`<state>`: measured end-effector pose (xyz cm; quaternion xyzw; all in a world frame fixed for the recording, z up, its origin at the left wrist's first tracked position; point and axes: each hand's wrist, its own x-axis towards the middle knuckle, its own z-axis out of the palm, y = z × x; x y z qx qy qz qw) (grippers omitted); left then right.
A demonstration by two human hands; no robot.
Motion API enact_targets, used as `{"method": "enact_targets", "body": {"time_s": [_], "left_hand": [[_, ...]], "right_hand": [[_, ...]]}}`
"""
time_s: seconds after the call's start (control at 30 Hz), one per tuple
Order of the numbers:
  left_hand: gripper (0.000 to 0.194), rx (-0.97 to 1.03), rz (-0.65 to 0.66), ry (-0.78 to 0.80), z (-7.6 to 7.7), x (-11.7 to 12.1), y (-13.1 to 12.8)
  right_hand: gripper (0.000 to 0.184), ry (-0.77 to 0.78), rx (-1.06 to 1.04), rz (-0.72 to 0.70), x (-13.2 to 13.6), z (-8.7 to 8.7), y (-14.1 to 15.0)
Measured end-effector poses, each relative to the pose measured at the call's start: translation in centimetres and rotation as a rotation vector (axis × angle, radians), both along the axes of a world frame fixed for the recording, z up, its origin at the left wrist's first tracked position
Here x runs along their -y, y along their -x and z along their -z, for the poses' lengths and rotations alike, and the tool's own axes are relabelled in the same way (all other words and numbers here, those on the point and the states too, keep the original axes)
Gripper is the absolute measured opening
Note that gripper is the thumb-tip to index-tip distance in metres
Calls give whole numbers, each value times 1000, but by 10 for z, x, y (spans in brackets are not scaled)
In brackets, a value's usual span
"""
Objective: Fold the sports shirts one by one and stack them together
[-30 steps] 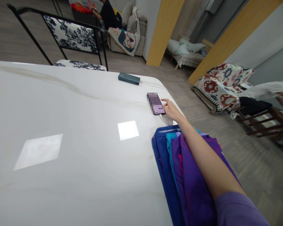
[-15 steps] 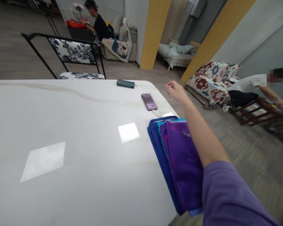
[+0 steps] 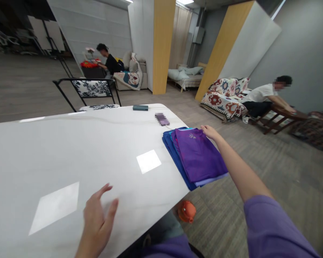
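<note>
A stack of folded garments lies at the table's right corner, partly over the edge. On top is a purple garment (image 3: 201, 154) with a small grey print; a dark blue garment (image 3: 174, 152) shows beneath it, with turquoise, pink and lavender edges between. My right hand (image 3: 210, 132) is closed at the purple garment's far right corner, fingertips pinched against the fabric. Above the white table (image 3: 104, 150), near its front, my left hand (image 3: 97, 216) hovers open, thumb and fingers apart, with nothing in it.
A phone (image 3: 162, 119) and a dark power bank (image 3: 140, 108) lie toward the far edge. A patterned chair (image 3: 93, 89) stands behind the table. An orange pot-like object (image 3: 187, 211) is below the front edge. Two people sit farther off.
My right hand has come back from beyond the stack to the purple garment's corner. My left hand has entered at the lower left. The view has tilted upward.
</note>
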<state>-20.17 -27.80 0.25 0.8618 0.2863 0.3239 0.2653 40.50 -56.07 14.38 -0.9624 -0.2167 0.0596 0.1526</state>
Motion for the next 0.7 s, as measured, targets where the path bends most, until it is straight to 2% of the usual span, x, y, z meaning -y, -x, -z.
{"method": "enact_targets", "body": {"time_s": [0.07,0.13,0.17,0.23,0.33,0.4,0.5,0.6,0.7], "left_hand": [[35,40,148,146,-40,12,-78],[35,11,231,320,-76,17,-164],[36,-14,252,333,-90,16,-207],[35,-56,269,348,-108,13,-284],[39,-153,267,386,-112,9,-370],[42,-219,288,410,-108,11,-405],[37,-272,330,429,-103,16,-431],[33,-269,340,437,-108,19,-432],[31,-216,333,459,-127,21,-418]], "right_hand": [[53,11,13,19,-7,-8,-1],[48,31,-5,31,-14,-14,-2],[45,42,-15,36,-16,-16,-3],[40,56,-28,41,-19,-16,-4],[32,47,-18,26,-17,-11,-9],[31,26,8,9,-14,-8,-15],[30,-22,73,-20,-3,-11,-20],[30,-94,176,-70,12,-26,-15],[30,-105,294,-94,27,-52,1]]}}
